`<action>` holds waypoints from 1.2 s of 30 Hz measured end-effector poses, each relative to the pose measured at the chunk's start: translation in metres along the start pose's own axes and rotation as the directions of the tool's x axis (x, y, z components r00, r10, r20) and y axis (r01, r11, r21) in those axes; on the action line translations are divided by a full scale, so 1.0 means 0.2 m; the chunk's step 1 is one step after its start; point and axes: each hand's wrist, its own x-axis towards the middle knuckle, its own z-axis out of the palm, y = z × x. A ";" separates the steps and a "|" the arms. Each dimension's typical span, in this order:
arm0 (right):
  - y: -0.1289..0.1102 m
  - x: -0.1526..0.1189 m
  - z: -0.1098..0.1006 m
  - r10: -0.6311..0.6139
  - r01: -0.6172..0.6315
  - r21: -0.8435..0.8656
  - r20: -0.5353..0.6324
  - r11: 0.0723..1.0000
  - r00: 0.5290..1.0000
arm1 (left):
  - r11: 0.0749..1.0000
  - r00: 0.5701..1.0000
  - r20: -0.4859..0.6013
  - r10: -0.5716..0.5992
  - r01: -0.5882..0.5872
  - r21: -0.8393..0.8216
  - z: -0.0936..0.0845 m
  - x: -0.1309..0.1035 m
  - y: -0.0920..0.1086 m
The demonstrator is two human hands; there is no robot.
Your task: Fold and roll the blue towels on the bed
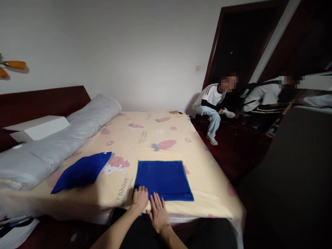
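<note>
A blue cloth (162, 178) with a thin green edge lies spread flat on the bed, and a narrow folded band runs along its near side. At its near left corner is my left hand (140, 199), fingers curled down and closed on the cloth. Just to the right, my right hand (158, 211) lies palm down with fingers stretched out, the tips touching the near edge. Farther left on the bed rests a second blue cloth (83, 171), slanted and bunched up.
The bed (145, 145) has a cream sheet printed with strawberries and rabbits. Along its left side lie a grey roll (85, 124) and a white box (46, 128). Two people sit beyond the right side, one in a white shirt (211, 95). A dark surface (293, 166) stands at right.
</note>
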 end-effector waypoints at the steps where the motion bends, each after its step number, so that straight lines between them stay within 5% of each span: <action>1: 0.01 0.00 0.00 -0.018 0.018 0.003 0.010 1.000 1.000 | 1.000 1.000 0.022 0.022 -0.022 -0.009 0.01 -0.02 0.06; 6: 0.01 0.01 -0.02 -0.013 0.015 -0.031 0.068 0.999 0.998 | 0.999 0.996 0.073 0.044 -0.043 -0.014 0.14 -0.13 0.24; 15: 0.09 -0.03 -0.13 -0.115 0.117 -0.028 0.063 0.993 0.991 | 0.981 0.973 0.171 -0.155 0.131 0.146 0.24 -0.07 0.15; 20: 0.32 -0.17 -0.27 -0.204 0.200 -0.106 -0.024 0.974 0.979 | 0.969 0.946 0.235 -0.222 0.188 0.157 0.23 -0.05 0.14; 25: 0.57 -0.34 -0.45 -0.155 0.141 -0.163 -0.073 0.976 0.985 | 0.973 0.929 0.298 -0.218 0.186 0.133 0.21 -0.03 0.12; 36: 0.68 -0.43 -0.53 0.090 -0.106 -0.055 -0.238 0.993 0.967 | 0.978 0.936 0.292 -0.195 0.209 -0.018 0.13 -0.01 0.01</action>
